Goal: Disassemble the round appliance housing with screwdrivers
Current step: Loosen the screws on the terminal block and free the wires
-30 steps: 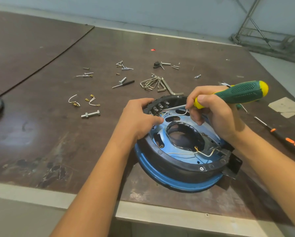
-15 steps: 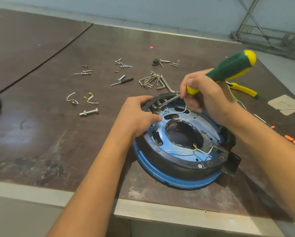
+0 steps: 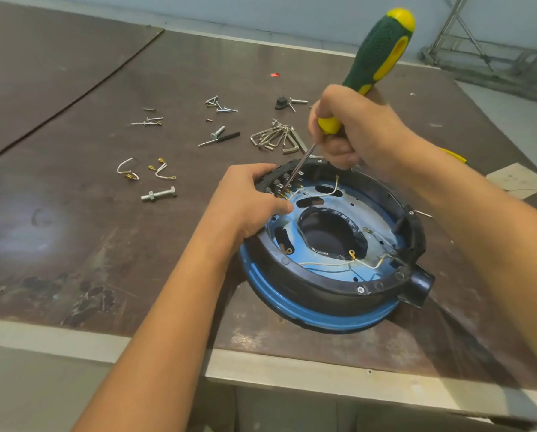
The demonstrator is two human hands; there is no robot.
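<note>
The round housing (image 3: 320,291) sits close to the front edge of the desk (image 3: 83,232), right of its middle. It looks rigid and fairly light, likely to slide unless braced; its thin wires (image 3: 323,262) seem fragile, so the black rim is the safest hold. The left hand (image 3: 251,201) grips the far-left rim. The right hand (image 3: 354,132) is wrapped round the screwdriver (image 3: 379,48), tip down by that rim. Hex keys (image 3: 276,138) crowd the far side; bare desk lies to the left.
</note>
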